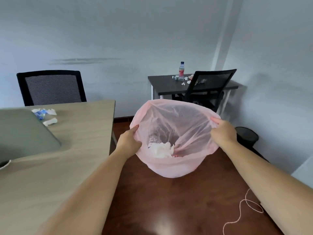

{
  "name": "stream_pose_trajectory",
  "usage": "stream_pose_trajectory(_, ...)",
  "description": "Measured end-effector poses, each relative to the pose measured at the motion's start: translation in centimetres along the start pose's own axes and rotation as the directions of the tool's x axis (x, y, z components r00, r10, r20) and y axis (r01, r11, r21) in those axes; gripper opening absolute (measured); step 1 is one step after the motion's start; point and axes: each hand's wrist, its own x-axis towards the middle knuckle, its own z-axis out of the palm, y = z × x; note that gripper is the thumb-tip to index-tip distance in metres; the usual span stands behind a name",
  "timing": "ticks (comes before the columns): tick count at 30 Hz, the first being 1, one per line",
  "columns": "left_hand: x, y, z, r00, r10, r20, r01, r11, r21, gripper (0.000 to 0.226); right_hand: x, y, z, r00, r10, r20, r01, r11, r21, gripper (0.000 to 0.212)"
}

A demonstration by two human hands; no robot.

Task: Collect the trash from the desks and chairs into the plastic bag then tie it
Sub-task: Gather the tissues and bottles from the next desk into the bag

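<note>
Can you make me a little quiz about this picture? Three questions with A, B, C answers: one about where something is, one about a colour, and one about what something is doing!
1. Where does the upright bottle stand?
A. On the dark desk by the far wall
B. On the floor
C. Inside the bag

2. What colour is the plastic bag?
A. Blue
B. Pink
C. Black

3. How is the bag right now?
A. Tied shut
B. Lying flat on the desk
C. Held open by both hands

Answers:
1. A: the bottle stands on the dark desk, with scraps around it.
2. B: the plastic bag is see-through pink.
3. C: the left hand and right hand pinch the rim on either side, mouth wide open, with white crumpled paper showing inside.
</note>
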Motion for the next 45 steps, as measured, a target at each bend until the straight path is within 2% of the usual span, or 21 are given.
stream_pose_trajectory(4, 3.1, -0.1, 1.8, 0.998, -0.066, -0.017, 0.066, 0.998, 0.003, 0.075, 5.4, -0.8, 2.0, 0.998, -0.054, 0.033, 0.054, 0.998, 0.011, 0.060)
stream_pose_trajectory(8, 8.0, -0.5, 0.9, 0.987, -0.121, -0.102, 0.121, 0.993, -0.002, 0.074, 10.4, -3.5, 4.8, 0.993, -0.091, 0.069, 0.089, 0.996, 0.030, 0.062)
stream_pose_trajectory(12, 12.4, -0.9, 0.0, 0.982, -0.138, -0.126, 0.142, 0.989, 0.026, 0.074, 14.2, -6.2, 7.3, 0.989, -0.120, 0.083, 0.116, 0.992, 0.047, 0.064)
stream_pose_trajectory(16, 18.5, -2.1, -2.4, 0.969, -0.150, -0.196, 0.148, 0.989, -0.025, 0.073, 19.6, -11.3, 9.9, 0.981, -0.185, 0.066, 0.175, 0.976, 0.127, 0.061)
stream_pose_trajectory(23, 29.2, -6.6, -10.0, 0.921, -0.213, -0.325, 0.209, 0.977, -0.050, 0.070, 28.4, -23.2, 17.9, 0.937, -0.317, 0.147, 0.259, 0.913, 0.316, 0.049)
stream_pose_trajectory(29, 35.1, -10.4, -13.7, 0.865, -0.289, -0.411, 0.314, 0.949, -0.007, 0.067, 32.2, -29.9, 24.6, 0.887, -0.410, 0.211, 0.314, 0.872, 0.375, 0.063)
stream_pose_trajectory(34, 39.7, -13.1, -16.6, 0.780, -0.338, -0.527, 0.397, 0.918, -0.002, 0.067, 37.5, -35.9, 31.3, 0.811, -0.523, 0.261, 0.395, 0.819, 0.416, 0.061)
stream_pose_trajectory(39, 42.1, -16.2, -18.6, 0.623, -0.456, -0.635, 0.552, 0.832, -0.056, 0.068, 41.4, -42.7, 38.9, 0.700, -0.614, 0.365, 0.422, 0.768, 0.482, 0.061)
stream_pose_trajectory(42, 43.2, -17.4, -19.0, 0.527, -0.511, -0.679, 0.648, 0.759, -0.069, 0.069, 42.9, -45.3, 43.3, 0.584, -0.677, 0.448, 0.461, 0.731, 0.503, 0.063)
stream_pose_trajectory(45, 43.9, -18.4, -17.9, 0.483, -0.563, -0.671, 0.706, 0.703, -0.081, 0.073, 43.5, -47.1, 47.4, 0.463, -0.717, 0.522, 0.540, 0.695, 0.475, 0.063)
